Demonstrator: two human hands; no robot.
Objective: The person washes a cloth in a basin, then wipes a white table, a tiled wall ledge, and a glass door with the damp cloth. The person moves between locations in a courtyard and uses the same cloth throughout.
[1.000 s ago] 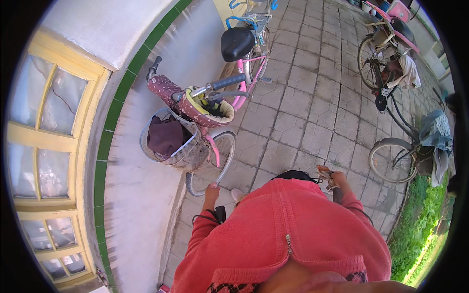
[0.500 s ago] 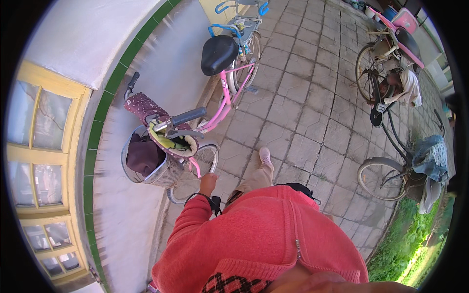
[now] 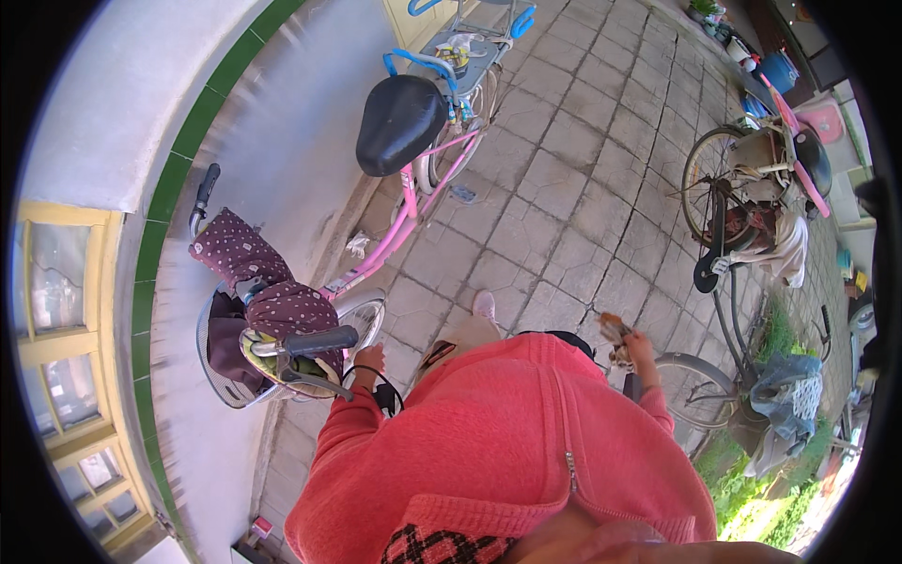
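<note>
Right hand (image 3: pixel 640 349): closed on crumpled brown bundle (image 3: pixel 614 330)
Brown bundle: probably light, soft, crumbly; hold near end gently
Left hand (image 3: pixel 369 358): curled; can't tell what's held

Yellow-framed windows (image 3: pixel 62 348), possibly a bucket (image 3: pixel 778 71).

Small crumpled brown-and-whitish bundle (image 3: pixel 614 329), material unclear, sat tilted toward upper left, right of centre, just below mid-frame.

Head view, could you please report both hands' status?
Right hand holding a brown bundle. Left hand beside the pink bicycle, grip unclear. Dark bicycle to the right.
</note>
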